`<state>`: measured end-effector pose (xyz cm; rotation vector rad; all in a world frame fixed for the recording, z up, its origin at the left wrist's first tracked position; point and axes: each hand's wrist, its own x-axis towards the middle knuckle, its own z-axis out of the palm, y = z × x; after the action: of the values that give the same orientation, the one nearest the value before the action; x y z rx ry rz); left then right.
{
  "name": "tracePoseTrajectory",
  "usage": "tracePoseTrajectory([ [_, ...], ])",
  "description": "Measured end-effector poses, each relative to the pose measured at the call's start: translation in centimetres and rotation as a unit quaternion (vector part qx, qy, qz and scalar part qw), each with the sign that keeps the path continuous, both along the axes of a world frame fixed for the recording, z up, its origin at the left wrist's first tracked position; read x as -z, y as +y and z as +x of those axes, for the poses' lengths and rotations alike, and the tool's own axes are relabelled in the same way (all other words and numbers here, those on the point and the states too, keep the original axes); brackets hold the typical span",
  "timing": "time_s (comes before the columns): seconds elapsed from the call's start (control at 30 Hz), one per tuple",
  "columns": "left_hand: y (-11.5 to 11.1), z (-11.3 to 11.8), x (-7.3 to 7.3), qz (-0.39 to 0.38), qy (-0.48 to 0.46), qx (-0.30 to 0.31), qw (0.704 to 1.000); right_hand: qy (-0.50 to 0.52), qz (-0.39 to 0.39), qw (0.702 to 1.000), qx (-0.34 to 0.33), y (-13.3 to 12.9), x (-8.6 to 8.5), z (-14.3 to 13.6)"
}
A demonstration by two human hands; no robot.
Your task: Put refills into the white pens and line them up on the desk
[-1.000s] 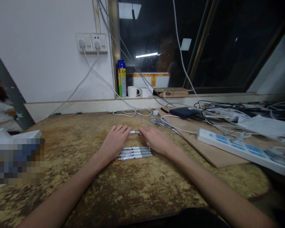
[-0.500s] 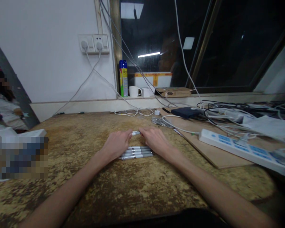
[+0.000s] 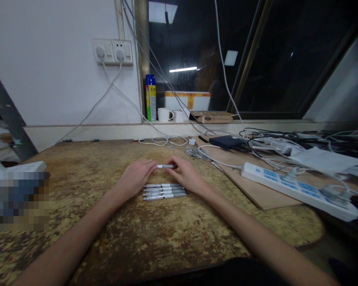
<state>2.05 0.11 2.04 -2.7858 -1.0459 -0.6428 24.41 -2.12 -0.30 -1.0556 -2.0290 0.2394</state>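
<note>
A white-and-grey pen (image 3: 163, 166) lies level between my hands, above the worn wooden table. Its white end is pinched in the fingers of my left hand (image 3: 139, 174), which is closed. My right hand (image 3: 185, 174) has its thumb and fingers curled round the grey end, with a small gap showing between thumb and forefinger. Just nearer to me, several similar pens (image 3: 164, 192) rest side by side on the table, their grey parts to the right. My fingers partly cover the ends of the farther ones.
At the right a white power strip (image 3: 295, 190) sits across a brown board (image 3: 256, 194), beside tangled cables (image 3: 274, 143). Behind the hands is a small clear plastic bag (image 3: 196, 152). A spray can (image 3: 150, 98) and a white mug (image 3: 165, 114) stand on the sill.
My right thumb and fingers have spread apart a little, so more of the held pen's grey part shows. The view has shifted slightly, moving everything left in the picture.
</note>
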Motion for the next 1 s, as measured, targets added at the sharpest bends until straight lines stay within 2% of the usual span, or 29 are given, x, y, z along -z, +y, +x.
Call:
tracePoseTrajectory([
  [0.17, -0.2, -0.1, 0.2, 0.007, 0.000, 0.002, 1.000, 0.024, -0.046, 0.999, -0.009, 0.1, 0.1, -0.1],
  [0.33, -0.3, -0.1, 0.2, 0.008, -0.003, 0.006, 1.000, 0.086, -0.049, 0.994, -0.033, 0.3, 0.3, -0.2],
  [0.53, -0.9, 0.1, -0.1, 0.003, 0.006, -0.008, 1.000, 0.081, -0.107, 0.991, -0.011, 0.0, -0.1, -0.4],
  [0.73, -1.0, 0.1, -0.2, -0.008, 0.017, -0.017, 1.000, 0.134, -0.067, 0.987, -0.056, -0.1, -0.1, -0.5],
  [0.9, -1.0, 0.1, -0.1, -0.005, 0.020, -0.011, 1.000, 0.140, -0.108, 0.984, -0.035, -0.2, 0.1, -0.8],
  [1.0, -1.0, 0.1, 0.0, -0.008, 0.016, -0.005, 1.000, 0.151, -0.101, 0.982, -0.048, 0.0, 0.2, -0.8],
])
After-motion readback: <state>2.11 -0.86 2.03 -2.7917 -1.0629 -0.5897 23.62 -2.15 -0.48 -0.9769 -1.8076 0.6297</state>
